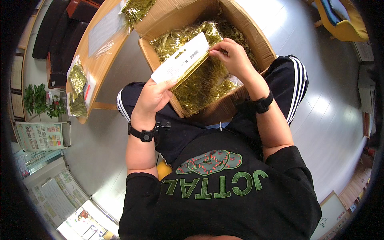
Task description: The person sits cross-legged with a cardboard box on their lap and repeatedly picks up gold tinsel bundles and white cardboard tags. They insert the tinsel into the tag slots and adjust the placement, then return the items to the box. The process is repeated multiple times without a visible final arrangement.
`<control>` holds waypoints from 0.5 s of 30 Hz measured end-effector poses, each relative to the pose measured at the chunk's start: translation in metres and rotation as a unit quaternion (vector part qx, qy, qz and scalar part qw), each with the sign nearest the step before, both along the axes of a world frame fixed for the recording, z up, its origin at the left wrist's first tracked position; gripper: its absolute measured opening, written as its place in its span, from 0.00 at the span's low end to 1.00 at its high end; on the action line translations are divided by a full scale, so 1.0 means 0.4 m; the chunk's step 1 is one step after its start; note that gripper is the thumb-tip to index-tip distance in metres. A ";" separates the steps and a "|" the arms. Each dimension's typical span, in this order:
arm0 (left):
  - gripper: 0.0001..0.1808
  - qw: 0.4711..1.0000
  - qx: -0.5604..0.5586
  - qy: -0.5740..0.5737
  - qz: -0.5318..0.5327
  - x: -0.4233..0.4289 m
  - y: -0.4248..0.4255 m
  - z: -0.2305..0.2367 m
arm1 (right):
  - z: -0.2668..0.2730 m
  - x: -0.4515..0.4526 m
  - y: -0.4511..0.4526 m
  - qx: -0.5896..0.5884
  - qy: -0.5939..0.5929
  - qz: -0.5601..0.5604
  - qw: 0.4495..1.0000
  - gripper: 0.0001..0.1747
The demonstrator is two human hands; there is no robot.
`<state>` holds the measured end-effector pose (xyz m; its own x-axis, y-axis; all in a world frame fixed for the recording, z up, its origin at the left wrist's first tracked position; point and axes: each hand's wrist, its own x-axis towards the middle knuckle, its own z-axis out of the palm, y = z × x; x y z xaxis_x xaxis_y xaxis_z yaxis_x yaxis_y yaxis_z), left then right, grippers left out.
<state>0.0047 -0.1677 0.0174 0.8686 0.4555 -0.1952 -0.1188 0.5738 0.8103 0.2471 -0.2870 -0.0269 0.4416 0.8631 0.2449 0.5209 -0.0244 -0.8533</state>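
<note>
My left hand [156,94] grips the lower left end of a white hang card [181,61] with a slotted hole, a barcode and small print. Along the card's lower edge runs a band of gold tinsel fringe [192,68], its strands hanging down. At the card's right end, my right hand [230,55] pinches the corner between thumb and fingertips. Both hands are above an open cardboard box [255,33] that stands between my knees. Gold metallic tinsel [168,39] fills much of the box; the hanging strands merge with it, so their ends cannot be told apart.
A wooden table [115,61] to the left bears a clear plastic sheet [105,31], several thin white sticks [104,49] and bagged gold tinsel [77,78]. More packed tinsel [136,10] lies at its far end. A yellow chair [348,28] stands at the upper right.
</note>
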 end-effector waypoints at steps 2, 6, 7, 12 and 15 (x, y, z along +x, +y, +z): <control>0.26 1.000 -0.002 0.001 -0.003 -0.001 0.001 -0.002 | 0.001 0.000 -0.002 -0.021 0.018 -0.002 1.000 0.08; 0.27 1.000 0.006 0.004 -0.010 -0.004 0.003 -0.004 | 0.001 -0.001 -0.006 -0.029 0.006 0.000 1.000 0.08; 0.27 1.000 0.009 0.004 -0.009 -0.005 0.003 -0.005 | -0.002 0.000 -0.006 -0.032 0.005 0.002 0.999 0.08; 0.27 1.000 0.005 -0.002 -0.018 -0.019 0.005 -0.006 | -0.030 0.004 -0.005 -0.037 0.102 0.038 0.993 0.10; 0.27 0.999 0.002 -0.012 -0.030 -0.036 0.016 -0.007 | -0.041 0.014 -0.011 -0.030 0.266 0.115 0.957 0.12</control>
